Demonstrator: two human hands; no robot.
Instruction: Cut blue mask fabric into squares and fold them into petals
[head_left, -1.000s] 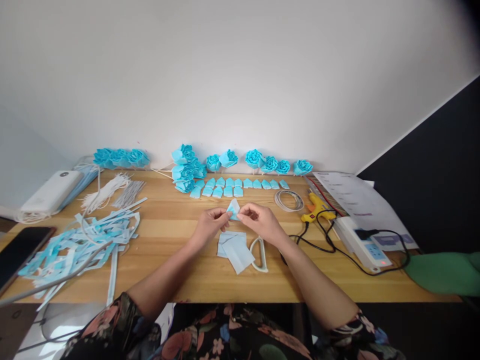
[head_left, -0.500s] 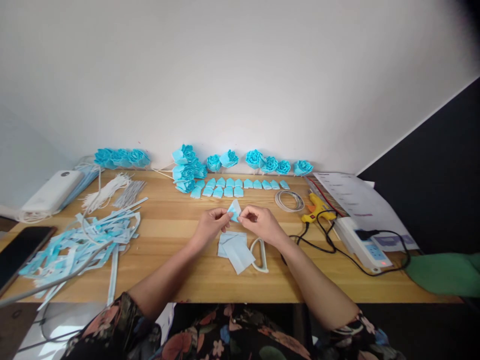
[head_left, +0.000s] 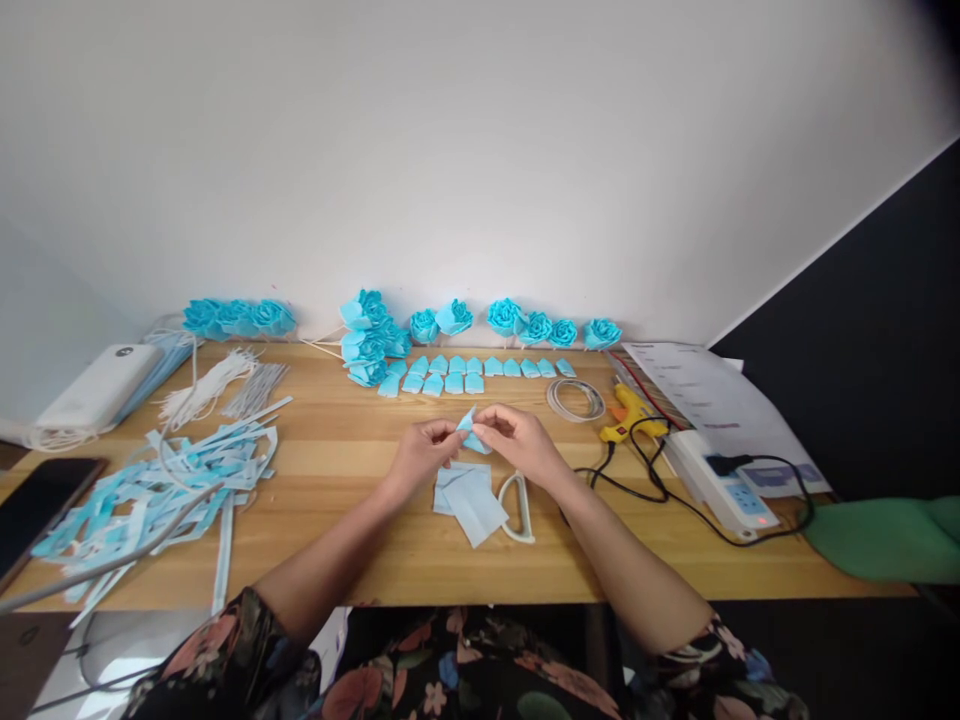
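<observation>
My left hand [head_left: 421, 452] and my right hand [head_left: 519, 440] meet above the middle of the wooden table [head_left: 360, 550]. Both pinch a small light-blue fabric piece [head_left: 471, 430] between their fingertips, and it looks partly folded. Just below the hands lie a few flat blue fabric squares [head_left: 469, 495] and a white-handled pair of scissors [head_left: 517, 505]. Beyond the hands runs a row of several small folded blue pieces [head_left: 469, 372]. Blue fabric roses [head_left: 525, 320] stand along the wall.
A heap of cut blue strips [head_left: 157, 475] lies at the left, with white elastic loops [head_left: 206, 385], a white power bank [head_left: 94, 385] and a phone [head_left: 37, 500]. At the right are a wire coil [head_left: 575, 398], a yellow glue gun [head_left: 628, 410], a power strip [head_left: 724, 485], papers [head_left: 697, 385] and green cloth [head_left: 881, 535].
The fabric piece between my fingers has gone from a flat upright shape to a narrower folded one. Both hands stayed close together; the view shifted slightly.
</observation>
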